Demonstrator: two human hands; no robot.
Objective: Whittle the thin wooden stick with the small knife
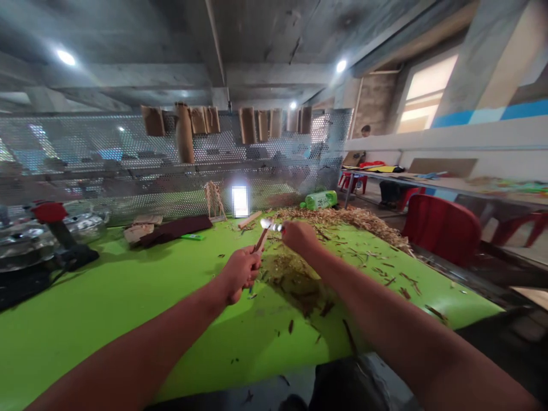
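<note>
My left hand (pixel 242 273) is closed around the lower part of a brown wooden stick (pixel 261 240), which tilts up and away from me. My right hand (pixel 299 237) is closed on a knife, its handle mostly hidden in the fist. The knife's shiny blade (pixel 272 226) lies against or just over the stick's upper end; glare and blur hide the exact contact. Beneath both hands, brown wood shavings (pixel 299 279) are scattered on the green tabletop (pixel 128 297).
A heap of shavings (pixel 363 222) and a green bottle (pixel 321 200) on its side lie at the back right. Behind stand a bright rectangle (pixel 240 201), a thin-stick bundle (pixel 214 200) and a perforated metal screen (pixel 154 188). A red chair (pixel 443 228) stands right; metal pots (pixel 25 242) sit left.
</note>
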